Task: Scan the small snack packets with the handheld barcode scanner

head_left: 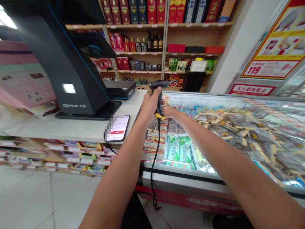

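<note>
my left hand (150,99) and right hand (168,112) are bare, and so are both wrists. my left forearm (119,173) and right forearm (221,157) are uncovered as far as they show, slim at the wrist and broadening toward the elbow. lower down, plain black cloth (134,213) covers my leg; too little shows to tell its cut.

Smooth plastic scanner (159,106), glossy phone screen (121,127), smooth counter (81,128).
</note>
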`<action>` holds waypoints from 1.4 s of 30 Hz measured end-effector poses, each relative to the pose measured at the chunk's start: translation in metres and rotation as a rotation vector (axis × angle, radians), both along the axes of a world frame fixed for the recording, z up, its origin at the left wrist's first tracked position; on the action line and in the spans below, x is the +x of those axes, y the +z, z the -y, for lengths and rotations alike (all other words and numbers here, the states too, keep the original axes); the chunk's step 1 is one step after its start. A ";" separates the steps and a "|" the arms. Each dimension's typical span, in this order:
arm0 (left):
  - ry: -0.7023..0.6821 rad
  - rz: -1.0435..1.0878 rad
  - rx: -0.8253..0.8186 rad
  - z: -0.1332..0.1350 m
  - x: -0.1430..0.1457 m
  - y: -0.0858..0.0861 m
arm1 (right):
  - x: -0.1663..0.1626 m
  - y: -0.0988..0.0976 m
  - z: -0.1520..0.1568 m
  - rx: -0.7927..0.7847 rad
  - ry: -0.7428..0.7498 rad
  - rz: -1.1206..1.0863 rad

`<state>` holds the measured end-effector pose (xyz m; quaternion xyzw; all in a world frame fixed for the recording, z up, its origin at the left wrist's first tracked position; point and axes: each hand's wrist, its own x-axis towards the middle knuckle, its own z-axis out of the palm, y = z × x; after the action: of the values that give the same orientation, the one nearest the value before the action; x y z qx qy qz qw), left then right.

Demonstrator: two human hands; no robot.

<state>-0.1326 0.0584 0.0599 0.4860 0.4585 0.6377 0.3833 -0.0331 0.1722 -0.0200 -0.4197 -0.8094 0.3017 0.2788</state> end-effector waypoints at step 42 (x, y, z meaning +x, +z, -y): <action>-0.526 -0.432 -0.098 0.017 0.015 0.004 | 0.156 0.036 0.014 -0.173 -0.476 -0.662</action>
<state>-0.1180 0.0409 0.0642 0.6925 0.4182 0.3764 0.4515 0.1226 0.1581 0.0163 -0.4974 -0.5280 0.4145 0.5496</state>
